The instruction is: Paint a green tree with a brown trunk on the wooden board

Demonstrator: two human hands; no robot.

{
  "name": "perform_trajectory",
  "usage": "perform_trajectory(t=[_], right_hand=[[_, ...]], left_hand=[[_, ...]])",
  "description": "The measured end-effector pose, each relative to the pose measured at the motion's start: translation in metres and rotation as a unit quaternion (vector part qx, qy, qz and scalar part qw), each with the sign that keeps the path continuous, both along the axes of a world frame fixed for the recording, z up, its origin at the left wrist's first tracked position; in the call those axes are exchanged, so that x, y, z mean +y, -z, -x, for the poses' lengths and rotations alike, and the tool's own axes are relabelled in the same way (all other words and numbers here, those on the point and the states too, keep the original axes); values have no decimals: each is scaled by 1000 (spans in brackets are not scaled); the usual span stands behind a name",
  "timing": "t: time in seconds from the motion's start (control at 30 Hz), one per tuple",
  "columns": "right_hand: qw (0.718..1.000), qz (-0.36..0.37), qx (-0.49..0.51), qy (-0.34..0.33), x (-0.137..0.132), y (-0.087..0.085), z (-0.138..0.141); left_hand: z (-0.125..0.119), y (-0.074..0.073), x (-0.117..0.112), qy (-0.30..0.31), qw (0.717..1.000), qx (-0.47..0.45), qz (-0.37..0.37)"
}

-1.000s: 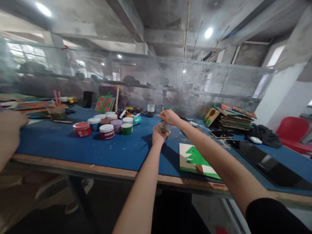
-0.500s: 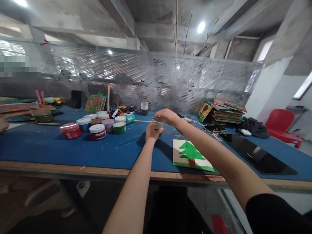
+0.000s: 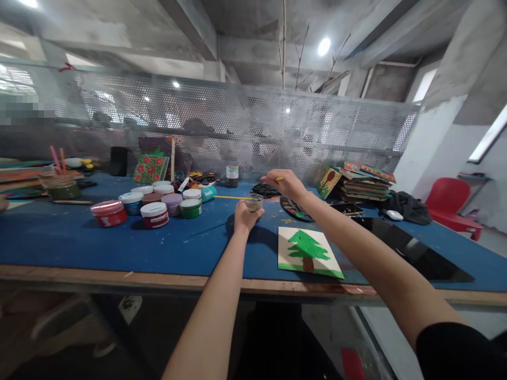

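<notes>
My left hand (image 3: 244, 215) is closed around a small glass jar (image 3: 255, 203) of murky liquid on the blue table. A thin yellow paintbrush (image 3: 232, 197) extends left from the jar's rim; whether my fingers also press on it I cannot tell. Raised right of the jar, my right hand (image 3: 285, 182) pinches another yellow-handled paintbrush (image 3: 279, 179), mostly hidden by the fingers. Beneath the right wrist is a round paint palette (image 3: 293, 210) with dark and green smears. Nearer me lies a white panel (image 3: 283, 248) painted with a green tree (image 3: 307, 245) and brown trunk.
Several paint tubs (image 3: 155, 215) stand to the left, near a teal paint tube (image 3: 208, 193). Behind are a labelled jar (image 3: 232, 177) and a dark palette (image 3: 264, 190). On the right lie a stack of panels (image 3: 364, 182), a phone (image 3: 348, 209) and a black glossy slab (image 3: 412, 248).
My right hand has lifted away from the jar's mouth and moved right, taking its paintbrush along. The palette beneath it now shows. My left hand stays on the jar.
</notes>
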State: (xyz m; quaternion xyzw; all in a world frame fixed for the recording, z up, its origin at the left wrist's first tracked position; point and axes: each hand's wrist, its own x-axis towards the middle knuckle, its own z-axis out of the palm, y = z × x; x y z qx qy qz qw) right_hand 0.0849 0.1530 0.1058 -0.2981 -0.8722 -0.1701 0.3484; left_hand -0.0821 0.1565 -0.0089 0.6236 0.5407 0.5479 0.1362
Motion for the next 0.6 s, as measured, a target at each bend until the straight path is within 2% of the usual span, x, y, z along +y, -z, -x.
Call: perform_trajectory(t=[0.13,0.3,0.43,0.6], right_hand=[[989,4,130,71,2,1,-45],[957,34,252,142,5,14,-107],[923,58,340,174,10,20,-152],[872,76,446,185,10,35,-198]], left_hand=[[-2,-4,3,-42,995,-81,-39],[1,-21,-5,-95,983,-128,-89],[5,-38,-6,-68,991,-89,-78],[5,-56,15,-29,999,-21,-25]])
